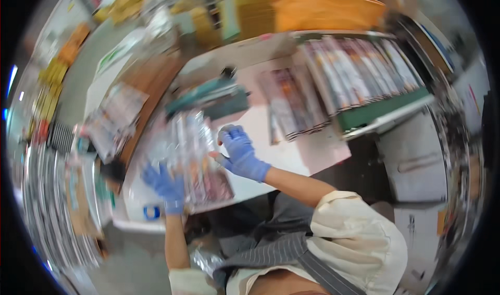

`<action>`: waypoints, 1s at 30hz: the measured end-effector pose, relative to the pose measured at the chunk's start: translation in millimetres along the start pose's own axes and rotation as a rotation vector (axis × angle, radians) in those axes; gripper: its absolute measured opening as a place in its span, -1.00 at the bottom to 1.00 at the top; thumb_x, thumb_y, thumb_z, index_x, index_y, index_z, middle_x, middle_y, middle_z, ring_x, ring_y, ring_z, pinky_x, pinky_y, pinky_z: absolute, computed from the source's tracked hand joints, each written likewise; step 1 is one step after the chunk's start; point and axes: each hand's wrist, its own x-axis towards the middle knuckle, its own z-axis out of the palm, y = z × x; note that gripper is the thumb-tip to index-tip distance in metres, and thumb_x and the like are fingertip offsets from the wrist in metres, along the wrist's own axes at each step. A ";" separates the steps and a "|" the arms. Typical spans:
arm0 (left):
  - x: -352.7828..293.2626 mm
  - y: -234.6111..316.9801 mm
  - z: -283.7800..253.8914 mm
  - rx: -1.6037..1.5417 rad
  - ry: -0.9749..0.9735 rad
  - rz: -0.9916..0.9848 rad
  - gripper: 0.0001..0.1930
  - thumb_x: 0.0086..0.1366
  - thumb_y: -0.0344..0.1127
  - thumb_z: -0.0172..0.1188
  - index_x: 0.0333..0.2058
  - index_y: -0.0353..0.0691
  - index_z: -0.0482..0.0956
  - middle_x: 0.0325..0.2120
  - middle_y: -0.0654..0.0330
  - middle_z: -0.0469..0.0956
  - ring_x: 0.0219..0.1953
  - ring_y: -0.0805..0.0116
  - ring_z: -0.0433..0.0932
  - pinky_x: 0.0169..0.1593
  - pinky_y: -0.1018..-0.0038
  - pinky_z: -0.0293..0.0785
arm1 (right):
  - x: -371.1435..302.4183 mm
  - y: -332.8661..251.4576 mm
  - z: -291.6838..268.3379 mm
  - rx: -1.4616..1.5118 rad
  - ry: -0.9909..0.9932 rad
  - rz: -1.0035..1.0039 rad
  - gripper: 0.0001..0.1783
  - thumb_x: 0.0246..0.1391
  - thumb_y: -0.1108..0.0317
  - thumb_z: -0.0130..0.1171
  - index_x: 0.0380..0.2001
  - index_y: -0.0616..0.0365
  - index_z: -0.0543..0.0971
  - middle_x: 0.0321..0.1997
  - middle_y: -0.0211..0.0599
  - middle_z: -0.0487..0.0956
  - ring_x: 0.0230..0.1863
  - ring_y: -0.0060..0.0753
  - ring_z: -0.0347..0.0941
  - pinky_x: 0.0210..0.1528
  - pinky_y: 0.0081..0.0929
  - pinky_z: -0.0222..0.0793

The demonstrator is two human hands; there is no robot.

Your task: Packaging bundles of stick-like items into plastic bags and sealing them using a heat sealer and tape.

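Note:
A clear plastic-wrapped pack (200, 159) with pale and reddish printing lies on the white tabletop, blurred by motion. At its left side is my left hand (165, 186) in a blue glove, fingers smeared but stretched out and apart. My right hand (242, 154), also in a blue glove with bare fingertips, hovers at the pack's right edge. Its thumb and fingers are apart, with nothing visible between them. Just beyond the pack sits a teal tool-like object (221, 99) with a dark knob; its kind is too blurred to make out.
To the right, a green-lined box (383, 110) holds a row of upright printed packs. A smaller stack (294, 105) stands beside it. Further printed packs (117, 118) lie on a brown board at left. A blue tape roll (151, 212) rests near the front edge. An orange bag (328, 11) is behind.

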 end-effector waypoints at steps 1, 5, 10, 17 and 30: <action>9.4 39.3 -17.7 -0.037 0.029 0.079 -0.69 -0.03 -0.21 0.12 -0.28 -0.19 0.44 0.17 -0.07 0.11 0.22 -0.16 0.00 0.21 0.00 -0.09 | 8.4 29.6 -39.3 -0.102 0.146 -0.070 -0.58 -0.19 0.09 0.25 -0.35 0.16 0.41 -0.34 -0.04 0.38 -0.26 0.01 0.29 -0.14 -0.21 0.19; 18.3 126.4 -5.2 -0.474 -0.193 0.333 -0.74 -0.03 -0.33 0.14 -0.31 -0.24 0.42 0.14 -0.04 0.17 0.17 -0.10 0.14 0.16 0.15 0.12 | 51.9 209.8 -239.5 -0.699 0.446 0.164 -0.60 -0.14 0.07 0.21 -0.40 0.21 0.45 -0.51 -0.02 0.42 -0.45 0.05 0.34 -0.37 -0.20 0.28; 32.2 222.8 125.0 -0.991 -0.494 0.177 -0.54 0.01 -0.31 0.19 -0.08 -0.26 0.33 0.12 -0.04 0.19 0.12 0.01 0.24 0.10 0.33 0.21 | 10.9 368.4 -472.2 -1.267 0.365 1.009 -0.37 -0.07 -0.15 -0.01 -0.14 0.20 0.49 -0.12 0.07 0.49 -0.06 -0.01 0.40 0.00 -0.18 0.28; 42.5 294.3 179.4 -0.701 -0.437 0.302 -0.35 0.15 0.01 -0.01 0.13 -0.26 0.17 0.15 -0.01 0.13 0.19 0.03 0.09 0.22 0.24 -0.04 | -17.4 424.8 -517.1 -1.242 0.386 1.195 -0.45 0.01 -0.05 -0.10 -0.06 0.12 0.44 0.05 -0.04 0.39 0.09 -0.07 0.29 0.13 -0.17 0.15; 83.3 307.9 216.8 -2.060 -0.680 -0.758 -0.17 -0.01 0.21 0.21 0.10 -0.21 0.17 -0.03 0.19 0.33 0.00 0.28 0.31 0.09 0.41 0.22 | 49.0 194.5 -218.7 -0.554 -0.209 0.533 -0.52 -0.10 0.04 0.05 -0.26 0.24 0.49 -0.19 0.10 0.37 -0.13 0.07 0.33 -0.05 -0.15 0.29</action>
